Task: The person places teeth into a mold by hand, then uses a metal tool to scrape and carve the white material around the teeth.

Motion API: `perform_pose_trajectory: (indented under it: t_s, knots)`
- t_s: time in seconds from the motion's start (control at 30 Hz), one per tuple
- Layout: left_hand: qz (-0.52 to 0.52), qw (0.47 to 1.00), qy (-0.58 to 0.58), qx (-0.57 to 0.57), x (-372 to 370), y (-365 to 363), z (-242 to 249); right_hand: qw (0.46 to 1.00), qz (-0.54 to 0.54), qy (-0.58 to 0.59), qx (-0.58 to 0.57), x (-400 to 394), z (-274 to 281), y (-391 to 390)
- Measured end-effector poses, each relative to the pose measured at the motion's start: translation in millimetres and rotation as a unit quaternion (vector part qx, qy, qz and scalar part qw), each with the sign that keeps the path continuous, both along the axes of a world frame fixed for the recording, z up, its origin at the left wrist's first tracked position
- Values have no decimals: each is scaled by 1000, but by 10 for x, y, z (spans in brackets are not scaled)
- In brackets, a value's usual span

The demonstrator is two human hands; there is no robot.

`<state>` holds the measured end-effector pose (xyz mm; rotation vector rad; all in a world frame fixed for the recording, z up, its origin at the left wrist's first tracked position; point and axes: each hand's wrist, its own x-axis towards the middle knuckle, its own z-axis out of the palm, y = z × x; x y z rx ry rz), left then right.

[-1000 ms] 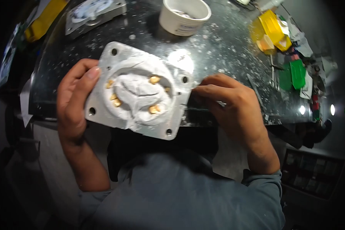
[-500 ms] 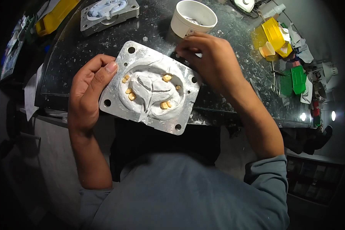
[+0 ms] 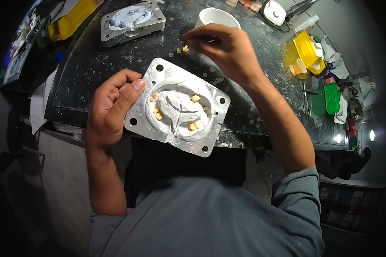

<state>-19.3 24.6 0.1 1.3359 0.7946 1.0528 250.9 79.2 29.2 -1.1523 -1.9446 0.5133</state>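
Observation:
My left hand [image 3: 113, 107] grips the left edge of a metal denture flask half [image 3: 137, 109], thumb on top and fingers beneath. The flask half is tilted over the table's front edge. White plaster [image 3: 180, 105] fills its round cavity, with several yellowish artificial teeth [image 3: 193, 126] set around a raised middle. Beyond its far edge, my right hand [image 3: 227, 51] hovers over the table, fingers curled together and pointing left. Small yellowish teeth [image 3: 185, 49] show on the dark table right by its fingertips. What its fingers hold, if anything, is hidden.
Another metal flask half [image 3: 133, 35] with plaster lies at the back left. A white tub [image 3: 218, 18] stands behind my right hand. Yellow bins [image 3: 306, 49], a green bin [image 3: 331, 94] and scissors-like metal tools [image 3: 305, 98] line the right side. Another yellow bin [image 3: 73, 21] is at far left.
My right hand has moved left and up, and small teeth now show near its fingertips. In view, the flask half and my left hand have shifted slightly right and down.

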Motion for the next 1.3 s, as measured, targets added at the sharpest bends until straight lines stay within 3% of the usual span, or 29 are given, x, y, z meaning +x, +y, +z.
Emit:
perform_pose_trajectory:
  t_s: [0.13,0.23,0.27,0.67,1.1,1.17,1.3]
  knots:
    - [-3,1000,1,-9,5,9,20,994,71,79,-13,-111,289,-250]
    - [-1,1000,13,9,-23,29,-10,983,142,-103,60,-214,495,-432]
    - [8,1000,10,8,4,11,4,977,171,-127,30,-258,532,-501]
    - [12,1000,19,14,-2,-4,-2,965,159,-197,69,-383,494,-558]
    - [10,1000,14,8,-2,-8,1,969,143,-176,97,-441,467,-547]
    - [7,1000,11,9,-8,4,-15,962,110,-241,71,-482,523,-591]
    - [13,1000,6,6,9,-17,5,964,71,-249,66,-586,537,-697]
